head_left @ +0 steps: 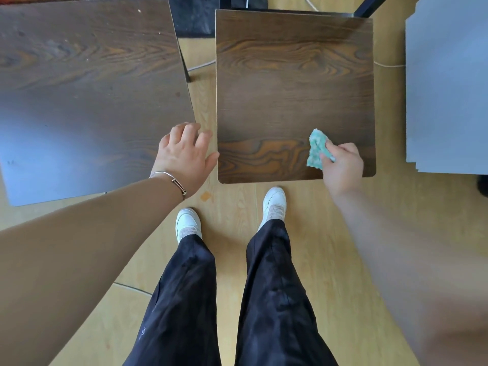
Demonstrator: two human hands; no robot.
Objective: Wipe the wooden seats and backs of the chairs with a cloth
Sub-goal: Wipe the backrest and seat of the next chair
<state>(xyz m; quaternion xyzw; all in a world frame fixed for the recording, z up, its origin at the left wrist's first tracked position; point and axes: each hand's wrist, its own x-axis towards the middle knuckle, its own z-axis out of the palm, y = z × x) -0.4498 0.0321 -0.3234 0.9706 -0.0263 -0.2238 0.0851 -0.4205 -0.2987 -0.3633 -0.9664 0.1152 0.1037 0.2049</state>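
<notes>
Green cloth point(318, 150) bunched in right hand point(343, 167), fingers curled round it, pressed on near right corner of dark wooden chair seat point(293, 88). Left hand point(184, 157) above gap between this seat and second wooden seat point(87, 88) at left; fingers spread, holding nothing; thumb at seat edge, contact unclear. Bracelet point(171, 180) on left wrist. Pale wood floor point(232, 207) below.

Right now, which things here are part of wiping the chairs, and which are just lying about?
For the job: green cloth, held in the right hand; wooden seat under it; second wooden seat at left.
Lying about: grey panel at right; cable between the seats.
</notes>
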